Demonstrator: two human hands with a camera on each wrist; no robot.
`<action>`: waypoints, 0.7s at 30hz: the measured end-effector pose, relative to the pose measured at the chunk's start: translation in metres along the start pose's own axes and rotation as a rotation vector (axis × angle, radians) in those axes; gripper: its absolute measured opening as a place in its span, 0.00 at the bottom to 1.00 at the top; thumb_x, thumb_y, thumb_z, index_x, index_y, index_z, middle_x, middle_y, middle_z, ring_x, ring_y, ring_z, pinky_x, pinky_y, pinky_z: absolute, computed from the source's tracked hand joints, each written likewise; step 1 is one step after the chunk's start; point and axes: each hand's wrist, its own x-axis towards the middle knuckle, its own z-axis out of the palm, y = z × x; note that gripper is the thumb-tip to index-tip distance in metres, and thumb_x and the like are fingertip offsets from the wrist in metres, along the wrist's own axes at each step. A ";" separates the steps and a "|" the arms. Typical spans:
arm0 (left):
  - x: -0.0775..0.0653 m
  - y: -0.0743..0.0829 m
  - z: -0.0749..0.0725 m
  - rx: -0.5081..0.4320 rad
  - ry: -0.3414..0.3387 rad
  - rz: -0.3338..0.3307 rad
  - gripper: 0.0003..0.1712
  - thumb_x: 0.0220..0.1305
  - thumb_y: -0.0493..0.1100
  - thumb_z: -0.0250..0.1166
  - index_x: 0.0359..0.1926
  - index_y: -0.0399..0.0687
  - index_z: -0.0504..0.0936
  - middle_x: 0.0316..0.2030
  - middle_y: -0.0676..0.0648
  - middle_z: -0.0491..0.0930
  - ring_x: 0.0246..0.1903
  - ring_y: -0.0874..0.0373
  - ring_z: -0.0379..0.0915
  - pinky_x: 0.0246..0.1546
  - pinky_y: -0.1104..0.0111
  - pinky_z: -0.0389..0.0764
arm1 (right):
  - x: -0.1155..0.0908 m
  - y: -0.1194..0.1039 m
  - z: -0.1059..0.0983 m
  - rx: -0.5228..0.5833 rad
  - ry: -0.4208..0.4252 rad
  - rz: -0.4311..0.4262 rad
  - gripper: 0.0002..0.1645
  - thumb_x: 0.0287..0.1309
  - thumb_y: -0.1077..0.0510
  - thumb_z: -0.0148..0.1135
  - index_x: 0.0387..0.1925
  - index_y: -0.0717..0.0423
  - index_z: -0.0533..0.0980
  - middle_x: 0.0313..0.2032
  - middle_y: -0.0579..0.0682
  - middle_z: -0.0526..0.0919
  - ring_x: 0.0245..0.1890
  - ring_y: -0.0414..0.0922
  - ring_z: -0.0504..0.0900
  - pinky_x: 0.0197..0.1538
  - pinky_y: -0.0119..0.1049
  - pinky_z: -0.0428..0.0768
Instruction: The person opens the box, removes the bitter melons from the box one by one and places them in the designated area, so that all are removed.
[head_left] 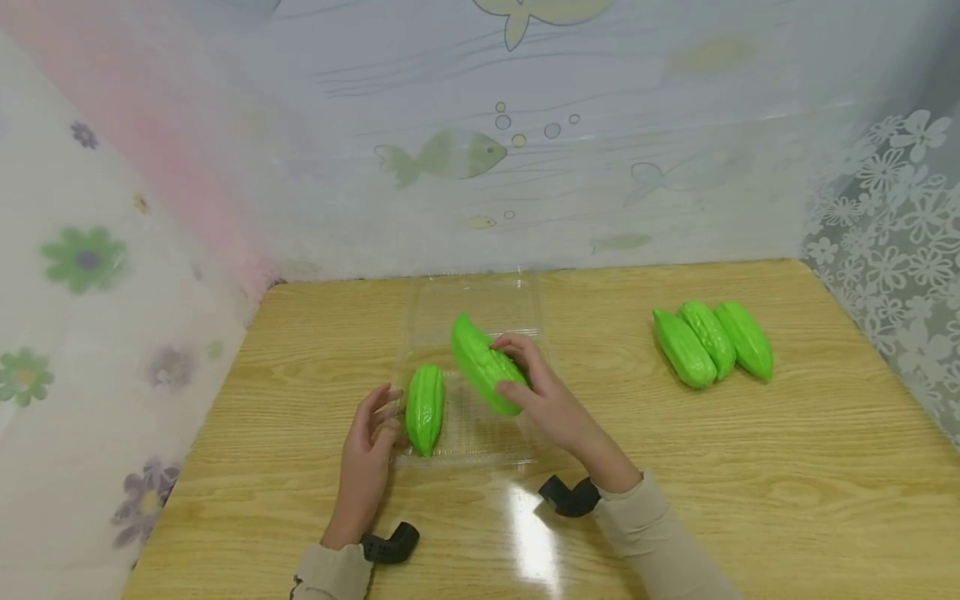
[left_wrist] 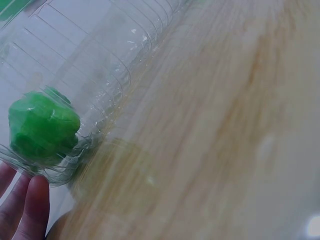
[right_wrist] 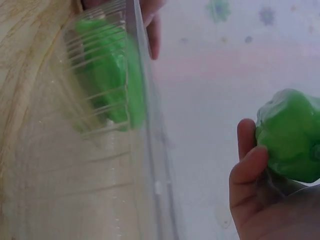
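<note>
My right hand [head_left: 551, 400] grips a bright green, ridged, glossy vegetable-shaped piece [head_left: 483, 362] between thumb and fingers, tilted above a clear plastic clamshell box [head_left: 480, 458]. The right wrist view shows its blunt end [right_wrist: 290, 135] in the grasp. Inside the box, near the left wall, lies a similar green piece [head_left: 425, 408], seen through the plastic in the left wrist view. My left hand [head_left: 369, 442] is at the box's left side with loosely bent fingers; its fingertips [left_wrist: 37, 192] are at the plastic wall, and whether they press it cannot be told.
Three more green pieces [head_left: 712, 343] lie side by side at the right of the wooden table [head_left: 750, 467]. The box's transparent lid [head_left: 472, 300] lies folded back towards the fish-patterned curtain [head_left: 585, 208]. Black curved mounts [head_left: 390, 543] are on both wrists.
</note>
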 end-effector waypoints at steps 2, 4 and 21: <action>0.000 0.000 0.000 -0.008 -0.004 0.001 0.26 0.64 0.38 0.49 0.63 0.61 0.61 0.55 0.57 0.66 0.54 0.60 0.64 0.42 0.64 0.74 | -0.001 -0.006 -0.001 0.019 -0.002 -0.005 0.24 0.63 0.63 0.45 0.59 0.52 0.54 0.58 0.57 0.60 0.55 0.52 0.64 0.49 0.45 0.70; 0.000 0.000 0.000 -0.010 -0.008 0.003 0.26 0.64 0.39 0.49 0.63 0.62 0.60 0.56 0.56 0.66 0.54 0.60 0.63 0.42 0.64 0.73 | -0.002 -0.014 -0.002 0.033 -0.001 -0.002 0.24 0.63 0.64 0.44 0.59 0.54 0.54 0.58 0.58 0.60 0.55 0.53 0.64 0.49 0.46 0.70; 0.000 0.000 0.000 0.005 -0.013 0.013 0.25 0.66 0.41 0.49 0.63 0.59 0.60 0.56 0.54 0.65 0.54 0.59 0.63 0.46 0.67 0.70 | -0.003 -0.027 -0.004 -0.012 0.080 0.042 0.23 0.69 0.56 0.33 0.62 0.55 0.57 0.52 0.56 0.65 0.42 0.50 0.70 0.41 0.43 0.72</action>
